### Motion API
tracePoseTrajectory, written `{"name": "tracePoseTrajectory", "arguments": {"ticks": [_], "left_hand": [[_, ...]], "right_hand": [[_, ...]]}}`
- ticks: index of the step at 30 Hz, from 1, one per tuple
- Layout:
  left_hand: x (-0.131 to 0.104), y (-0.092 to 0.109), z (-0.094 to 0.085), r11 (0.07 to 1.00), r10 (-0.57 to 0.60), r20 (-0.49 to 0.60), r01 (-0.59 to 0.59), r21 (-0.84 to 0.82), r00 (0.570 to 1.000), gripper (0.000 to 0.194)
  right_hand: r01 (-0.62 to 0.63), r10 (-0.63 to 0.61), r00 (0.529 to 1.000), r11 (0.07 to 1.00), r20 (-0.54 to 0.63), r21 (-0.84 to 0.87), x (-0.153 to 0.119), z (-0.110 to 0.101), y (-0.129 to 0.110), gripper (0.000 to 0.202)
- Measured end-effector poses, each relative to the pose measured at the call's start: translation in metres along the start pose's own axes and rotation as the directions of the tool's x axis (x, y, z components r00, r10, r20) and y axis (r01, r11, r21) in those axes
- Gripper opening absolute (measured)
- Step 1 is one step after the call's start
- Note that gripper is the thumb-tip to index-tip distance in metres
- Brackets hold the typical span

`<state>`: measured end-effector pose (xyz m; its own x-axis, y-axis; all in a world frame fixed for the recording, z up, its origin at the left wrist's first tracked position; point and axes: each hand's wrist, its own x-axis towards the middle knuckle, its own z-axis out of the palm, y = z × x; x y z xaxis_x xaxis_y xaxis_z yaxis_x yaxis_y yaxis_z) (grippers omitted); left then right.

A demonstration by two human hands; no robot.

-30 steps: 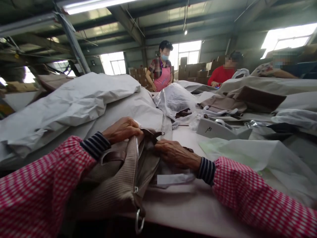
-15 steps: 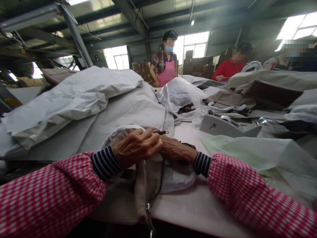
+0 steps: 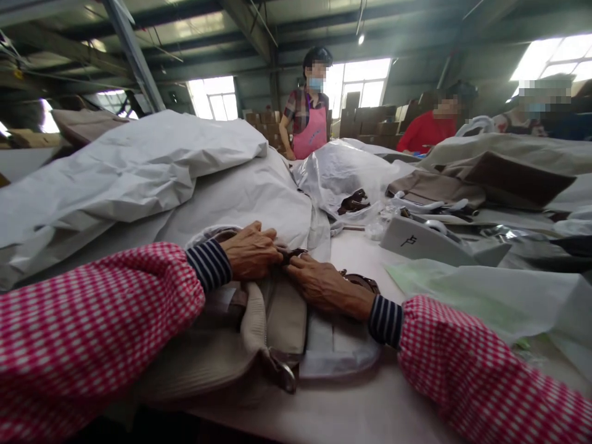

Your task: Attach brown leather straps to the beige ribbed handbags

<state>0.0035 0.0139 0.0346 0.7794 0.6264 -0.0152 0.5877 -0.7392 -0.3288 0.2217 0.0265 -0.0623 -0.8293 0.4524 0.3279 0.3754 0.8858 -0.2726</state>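
Since half a second ago, the left hand [image 3: 250, 251] has slid back off the right hand [image 3: 326, 285], so the two now sit side by side, and the near end of the bag [image 3: 284, 314], with its ring [image 3: 287, 377], has shifted farther from the wearer. Both hands grasp the bag's far end, fingers bent, with a dark tab [image 3: 292, 254] between them; the exact hold of the hidden fingertips I cannot tell. From that grip the bag runs back toward the wearer, resting on the table [image 3: 351, 401] and hanging partly over its near edge. Just right of the grip, a coiled strap [image 3: 365, 282] lies beyond the right wrist, and a pale wrapped handle [image 3: 340, 365] curves below it. Farther right are a marked grey piece [image 3: 409, 239] and a green-tinted sheet [image 3: 439, 287]. Left of and beyond the grip, white sheets [image 3: 185, 157] are heaped; straight beyond sits a clear plastic bag [image 3: 335, 172].
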Motion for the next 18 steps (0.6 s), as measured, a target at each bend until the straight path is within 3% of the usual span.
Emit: {"name": "tracePoseTrajectory", "arguments": {"ticks": [3,8,13,18], "left_hand": [[-0.011,0.005,0.012,0.999,0.028,0.038,-0.029,0.034,0.999,0.005],[-0.030,0.018,0.026,0.983,0.003,-0.097,0.014,0.182,0.995,0.020],[-0.023,0.013,0.030,0.994,-0.107,-0.050,0.107,-0.011,0.993,0.023],[-0.013,0.010,0.029,0.978,-0.159,-0.044,0.152,-0.141,0.986,0.015]], "right_hand": [[-0.022,0.022,1.000,1.000,0.007,0.012,0.001,0.000,0.003,0.018],[-0.042,0.043,0.999,0.999,0.004,-0.023,0.010,0.003,0.007,0.023],[-0.192,0.223,0.973,0.929,0.063,-0.316,0.035,0.010,-0.008,0.021],[-0.225,0.279,0.956,0.893,0.087,-0.390,0.053,-0.007,-0.034,0.030]]}}
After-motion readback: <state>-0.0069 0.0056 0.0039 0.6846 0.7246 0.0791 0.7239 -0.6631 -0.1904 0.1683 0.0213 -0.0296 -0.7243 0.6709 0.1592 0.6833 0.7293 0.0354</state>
